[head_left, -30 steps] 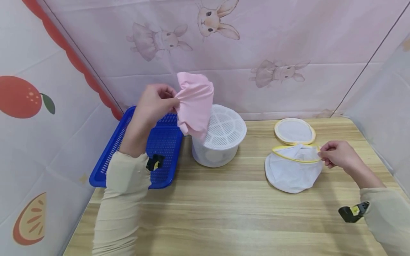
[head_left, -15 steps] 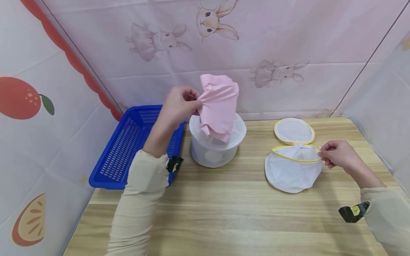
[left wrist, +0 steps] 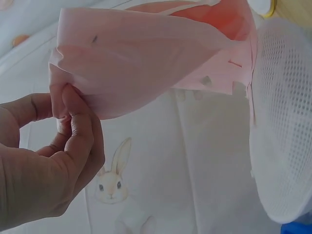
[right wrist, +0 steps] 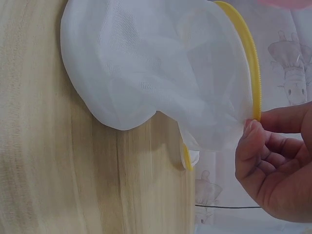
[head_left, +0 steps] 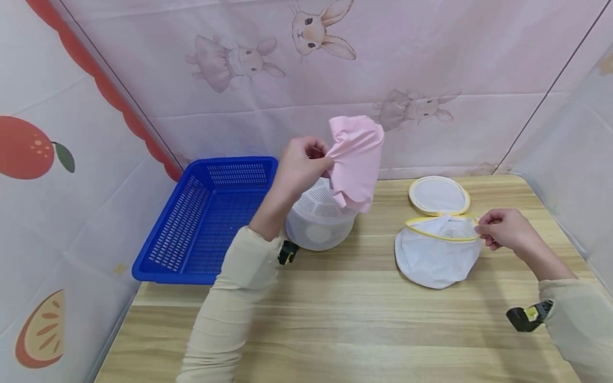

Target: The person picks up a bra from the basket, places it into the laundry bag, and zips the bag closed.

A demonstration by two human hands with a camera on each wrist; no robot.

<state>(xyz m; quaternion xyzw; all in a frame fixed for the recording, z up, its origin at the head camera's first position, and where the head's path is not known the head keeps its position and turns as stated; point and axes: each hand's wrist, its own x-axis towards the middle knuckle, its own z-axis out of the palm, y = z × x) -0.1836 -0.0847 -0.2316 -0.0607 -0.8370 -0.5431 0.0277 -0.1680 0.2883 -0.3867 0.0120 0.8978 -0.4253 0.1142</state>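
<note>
Far left, a blue basket (head_left: 163, 278) is standing. Our left hand (head_left: 299, 165) is pinching the pink cloth (head_left: 356, 165), hanging by the white basket (head_left: 318, 231); we should be lifting it clear. Our right hand (head_left: 508, 230) is pinching the yellow rim (right wrist: 250, 53) of the mesh bag (head_left: 438, 260); we should be holding it steady.

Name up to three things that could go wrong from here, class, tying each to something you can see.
The left hand pinches the pink cloth at one side only, so it might slip or unfold.

The cloth overlaps the white basket in the head view and could snag; whether they touch is unclear.

The right hand pinches the yellow edge of the mesh bag at one spot, so the opening may sag.
</note>
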